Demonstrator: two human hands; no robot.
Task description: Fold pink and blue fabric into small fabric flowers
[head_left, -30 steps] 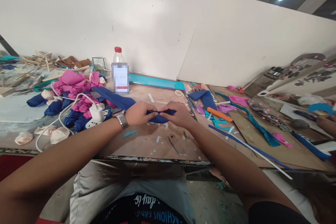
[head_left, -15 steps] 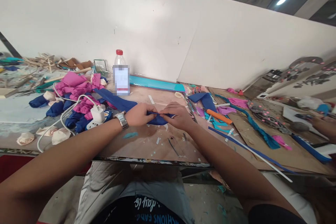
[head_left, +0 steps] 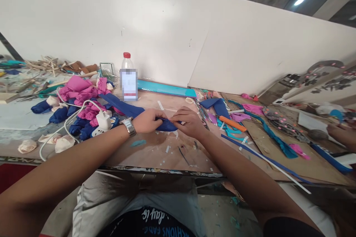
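Hands (head_left: pixel 146 121) (head_left: pixel 189 122) farther apart, pinched on fabric (head_left: pixel 166 126)

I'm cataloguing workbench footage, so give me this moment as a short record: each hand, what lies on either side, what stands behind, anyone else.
Left hand: gripping blue material
Right hand: fingertips pinching the same material
Left side: pink bundles, white plug adapter
Right side: orange-handled tool, white stick
Behind: red-capped bottle, upright
Others: another person's hand, far right edge
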